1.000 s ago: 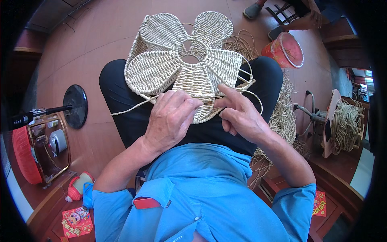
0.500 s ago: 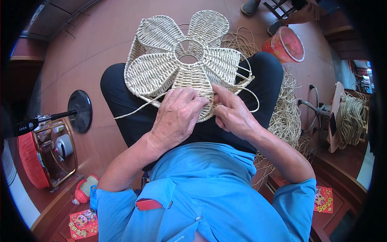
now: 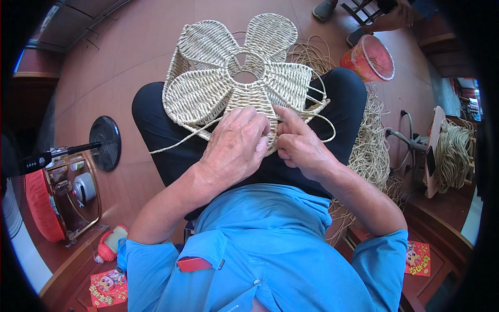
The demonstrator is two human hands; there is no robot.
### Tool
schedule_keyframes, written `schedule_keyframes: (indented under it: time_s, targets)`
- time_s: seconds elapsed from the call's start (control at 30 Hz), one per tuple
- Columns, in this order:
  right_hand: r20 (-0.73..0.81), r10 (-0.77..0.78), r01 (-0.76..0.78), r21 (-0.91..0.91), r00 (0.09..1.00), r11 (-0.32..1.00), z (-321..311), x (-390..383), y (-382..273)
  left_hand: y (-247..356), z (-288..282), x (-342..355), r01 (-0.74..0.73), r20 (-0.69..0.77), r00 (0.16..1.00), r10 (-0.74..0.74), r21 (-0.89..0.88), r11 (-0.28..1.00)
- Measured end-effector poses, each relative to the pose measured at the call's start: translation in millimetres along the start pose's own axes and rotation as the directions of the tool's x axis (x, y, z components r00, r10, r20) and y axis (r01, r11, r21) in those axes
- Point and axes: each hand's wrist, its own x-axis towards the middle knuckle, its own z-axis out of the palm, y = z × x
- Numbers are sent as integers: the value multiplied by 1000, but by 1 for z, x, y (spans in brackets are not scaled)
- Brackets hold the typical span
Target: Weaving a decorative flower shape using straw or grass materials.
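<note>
Pale, flower-shaped woven piece of twisted straw cord [image 3: 236, 86] lies across the person's lap on dark trousers [image 3: 156, 117], petals fanned away from the body, an open ring at its centre.

Left hand [image 3: 234, 148] rests flat over the near petal, fingers curled down onto the weave, pressing it still. Right hand [image 3: 299, 145] sits just beside it, touching; thumb and forefinger pinched narrow at the petal's near edge, seemingly on a strand, though the strand itself is hidden between the fingers.

Judgement on doing this step well: keep the left palm firm so the petal does not buckle, draw each cord snug against the row before it, and keep the tension even so the edge stays flat.

Look of the piece: tight ribbed rows, five rounded lobes, loose cord ends [image 3: 317, 112] looping off the right side, one long strand [image 3: 179, 140] trailing left.

A heap of raw straw cord [image 3: 371, 151] lies beside the right thigh.
</note>
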Motion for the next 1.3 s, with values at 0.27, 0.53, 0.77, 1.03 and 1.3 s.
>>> schedule_keyframes:
  time_s: [0.27, 0.53, 0.77, 1.03, 1.3]
  targets:
    - [7, -124, 122, -215, 992, 969, -5, 1, 9, -2, 1, 6, -48, 59, 997, 43, 95, 994]
    - [33, -674, 359, -865, 738, 350, 8, -27, 14, 2, -3, -2, -92, 16, 995, 95, -124, 988]
    - [158, -725, 620, -655, 671, 431, 17, -23, -3, -6, -68, -23, 389, 256, 920, -296, -681, 621]
    - [312, -726, 690, -659, 612, 299, 12, -24, -16, -4, -103, -55, 317, 51, 908, -416, -734, 601]
    - [11, -512, 511, -63, 859, 857, -28, -32, -35, -56, -185, -90, -20, -351, 807, -476, -821, 570]
